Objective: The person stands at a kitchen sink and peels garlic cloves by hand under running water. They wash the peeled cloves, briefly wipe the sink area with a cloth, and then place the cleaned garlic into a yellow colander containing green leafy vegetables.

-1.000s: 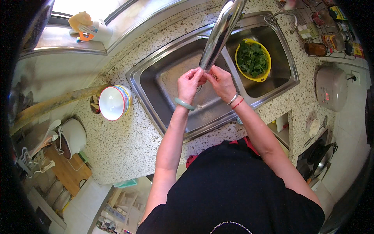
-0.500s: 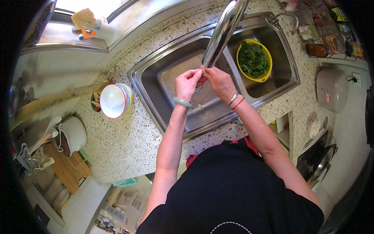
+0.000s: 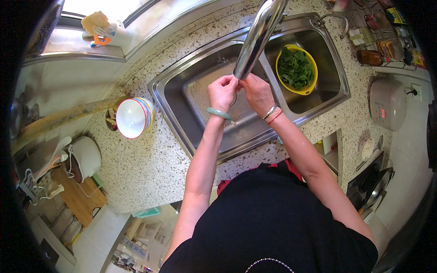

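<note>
My left hand [image 3: 222, 95] and my right hand [image 3: 258, 96] meet fingertip to fingertip just below the spout of a chrome faucet [image 3: 260, 38]. Both are closed, with fingers bent and pinched together. Whatever they hold, if anything, is hidden behind the fingers and the spout. A pale green bangle [image 3: 219, 113] circles my left wrist; a silver bracelet and a red cord are on the right one. Below my hands lies the larger, left basin of a steel sink [image 3: 180, 107]. In the right basin, a yellow colander [image 3: 307, 91] holds leafy greens [image 3: 295, 68].
Stacked bowls [image 3: 132, 119] stand on the speckled counter [image 3: 136, 175] left of the sink. A rice cooker [image 3: 387, 103] and a rack with jars [image 3: 369, 57] are at the right. A wooden board [image 3: 75, 193] leans at far left, by a white pot [image 3: 86, 154].
My left hand has shifted slightly right and turned, its wrist nearer my right hand. The fingertips of both hands stay together under the spout.
</note>
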Demonstrator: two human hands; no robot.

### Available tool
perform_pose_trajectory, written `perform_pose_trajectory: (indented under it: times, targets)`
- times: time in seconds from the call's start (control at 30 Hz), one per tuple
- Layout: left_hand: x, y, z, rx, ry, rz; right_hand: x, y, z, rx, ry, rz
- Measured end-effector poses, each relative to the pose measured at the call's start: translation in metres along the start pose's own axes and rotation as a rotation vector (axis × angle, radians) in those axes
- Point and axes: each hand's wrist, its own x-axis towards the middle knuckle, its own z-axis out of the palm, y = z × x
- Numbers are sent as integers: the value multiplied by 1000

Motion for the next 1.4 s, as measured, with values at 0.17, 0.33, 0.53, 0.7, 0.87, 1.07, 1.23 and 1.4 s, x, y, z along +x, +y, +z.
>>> perform_pose_trajectory:
  times: [0.17,0.33,0.53,0.7,0.87,1.07,1.23,1.4]
  targets:
    - [0,-9,2,-74,57,65,0,-1,1,40,-27,39]
    - [-6,-11,0,6,40,146,-8,1,3,158,-49,144]
    - [-5,-20,-11,60,-47,23,-16,3,2,188,-45,166]
    - [-2,-17,-16,237,-19,79,-13,3,2,235,-33,112]
    - [-4,-13,-10,61,-5,46,-12,5,10,619,-76,463]
    - [-10,-23,-9,-117,-29,102,-10,-3,8,1074,-97,797]
    - [-16,-27,-11,48,6,175,-12,-4,11,1419,-77,905]
    - [-28,-19,-11,427,60,310,-5,-15,3,1613,-28,1011]
